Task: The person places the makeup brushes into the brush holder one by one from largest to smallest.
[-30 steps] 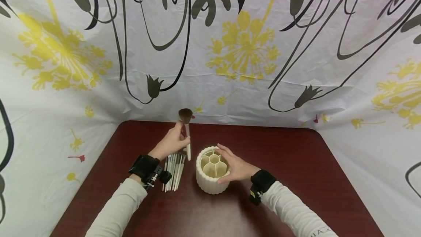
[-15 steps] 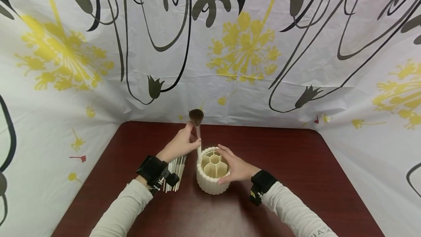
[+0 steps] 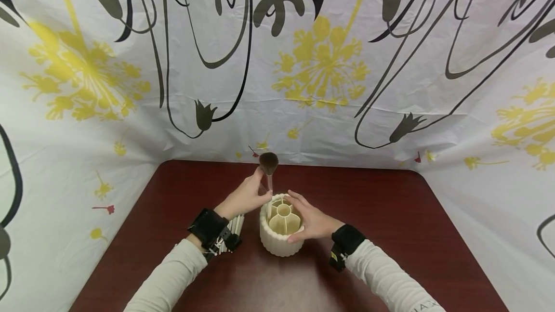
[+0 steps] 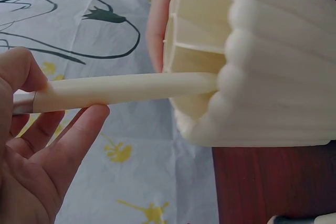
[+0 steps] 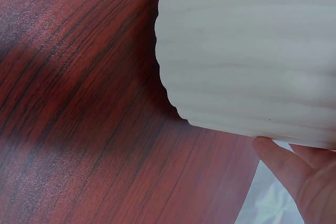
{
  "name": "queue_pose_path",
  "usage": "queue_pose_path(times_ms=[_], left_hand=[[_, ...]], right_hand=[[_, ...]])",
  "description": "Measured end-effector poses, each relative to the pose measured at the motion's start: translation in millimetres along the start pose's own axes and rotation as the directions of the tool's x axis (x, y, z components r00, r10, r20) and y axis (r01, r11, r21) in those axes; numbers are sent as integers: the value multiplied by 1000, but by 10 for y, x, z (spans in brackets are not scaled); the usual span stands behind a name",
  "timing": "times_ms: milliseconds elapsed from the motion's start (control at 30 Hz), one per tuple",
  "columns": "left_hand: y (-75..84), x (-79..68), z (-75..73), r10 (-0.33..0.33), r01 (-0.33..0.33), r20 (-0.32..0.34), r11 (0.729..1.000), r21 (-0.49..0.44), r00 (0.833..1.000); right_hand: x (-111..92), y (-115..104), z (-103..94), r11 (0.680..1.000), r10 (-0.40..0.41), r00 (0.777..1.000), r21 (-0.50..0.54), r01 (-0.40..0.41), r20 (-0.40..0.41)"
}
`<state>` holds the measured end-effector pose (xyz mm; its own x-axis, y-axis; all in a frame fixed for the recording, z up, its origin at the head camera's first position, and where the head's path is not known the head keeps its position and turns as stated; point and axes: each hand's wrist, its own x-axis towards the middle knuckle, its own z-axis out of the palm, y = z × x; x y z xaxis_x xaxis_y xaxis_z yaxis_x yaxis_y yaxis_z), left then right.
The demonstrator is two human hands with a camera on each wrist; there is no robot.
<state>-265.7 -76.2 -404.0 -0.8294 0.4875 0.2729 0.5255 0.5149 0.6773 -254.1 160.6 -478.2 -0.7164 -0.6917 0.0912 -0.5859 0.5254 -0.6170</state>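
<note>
My left hand [image 3: 247,195] pinches a makeup brush [image 3: 269,164] with a fluffy brown head and a cream handle. The brush stands head up. In the left wrist view the lower end of its handle [image 4: 131,88] lies at the mouth of the holder, just inside the scalloped rim. That cream, ribbed brush holder [image 3: 281,245] stands upright on the table, with petal-like compartments round a central ring. My right hand [image 3: 315,218] grips the holder's right side, thumb in front and fingers over the far rim. In the right wrist view, fingertips [image 5: 265,148] touch the ribbed wall [image 5: 247,51].
Several more brushes [image 3: 236,225] lie side by side on the table left of the holder, partly hidden under my left wrist. The dark red wooden table [image 3: 368,206] ends at a white patterned cloth [image 3: 243,81] hung behind it and at the sides.
My left hand has carried the brush to the right and then down, from beside the holder into its left part. My right hand and the holder have stayed in place.
</note>
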Motion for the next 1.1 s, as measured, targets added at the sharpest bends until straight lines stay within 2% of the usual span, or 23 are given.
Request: queue_pose_path(times_ms=[300, 533, 700, 1100], left_hand=[[-57, -30, 110, 40, -39, -14, 998, 41, 999], [-112, -59, 164, 73, -73, -4, 997, 16, 997], [-162, -86, 208, 73, -73, 11, 997, 6, 997], [-231, -134, 283, 59, -58, -4, 998, 4, 998]], right_hand=[[-4, -7, 1, 1000, 7, 1000, 21, -7, 4], [-10, -11, 5, 1000, 7, 1000, 23, -7, 6], [-13, -10, 3, 1000, -7, 1000, 20, 7, 0], [-1, 1, 15, 1000, 2, 1000, 11, -2, -4]])
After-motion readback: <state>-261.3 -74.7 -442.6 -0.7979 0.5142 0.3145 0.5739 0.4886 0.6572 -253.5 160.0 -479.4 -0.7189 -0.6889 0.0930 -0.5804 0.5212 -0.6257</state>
